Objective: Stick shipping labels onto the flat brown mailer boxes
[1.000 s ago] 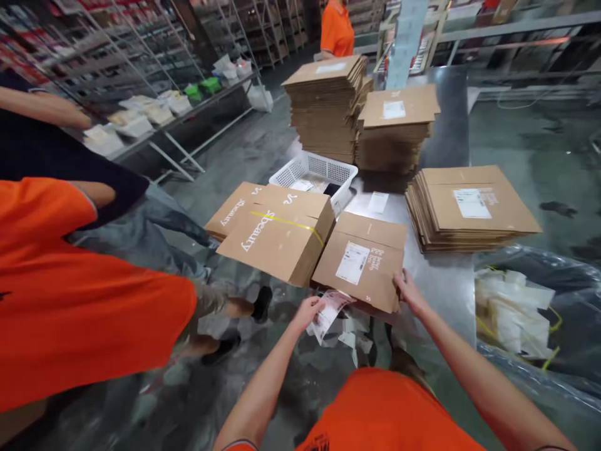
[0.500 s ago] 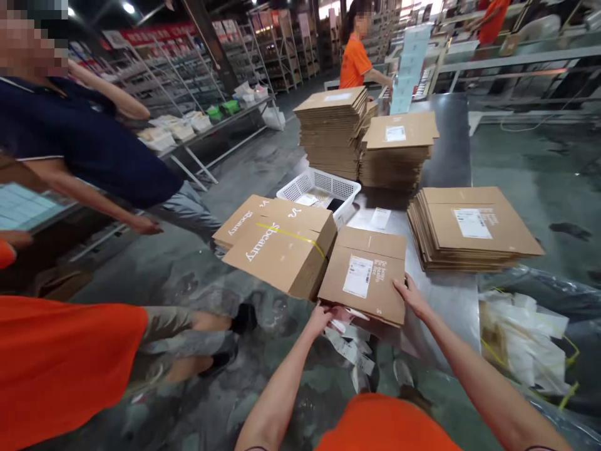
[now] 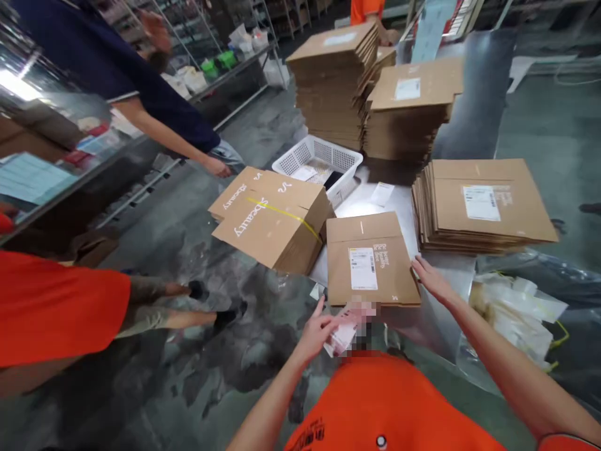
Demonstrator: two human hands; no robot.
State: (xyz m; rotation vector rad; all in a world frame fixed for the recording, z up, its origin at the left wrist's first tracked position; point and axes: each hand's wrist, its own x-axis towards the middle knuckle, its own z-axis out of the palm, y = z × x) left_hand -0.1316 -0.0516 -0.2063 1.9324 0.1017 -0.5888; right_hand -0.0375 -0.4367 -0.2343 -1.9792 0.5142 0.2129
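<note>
Two hands at a flat box on the table

Two bare hands work at the near end of a metal table (image 3: pixel 446 279). The left hand (image 3: pixel 319 329) pinches a small paper slip (image 3: pixel 345 332) between thumb and fingers. The slip is partly blurred, so its print cannot be read. Just past this hand lies a flat cardboard box (image 3: pixel 370 260) with a white label (image 3: pixel 362 268) on top. The right hand (image 3: pixel 432 280) is open, fingers spread a little, and it touches the right edge of that same flat box.

Past the right hand, a bit farther off, sits a pile of flat boxes (image 3: pixel 483 203). Beyond the left hand is a bigger brown box (image 3: pixel 275 222) with white letters and a yellow strap around it. It hangs partly over the table edge. Behind it stands a white basket (image 3: pixel 319 160), and farther back rise two tall stacks of cardboard (image 3: pixel 370 94).

To the right of the right hand is a clear bag (image 3: pixel 516 313) with white scraps inside.

Off to the left, well apart from the left hand, a person in a dark blue shirt (image 3: pixel 117 62) reaches down, and another person in orange (image 3: pixel 51 307) stands close by
</note>
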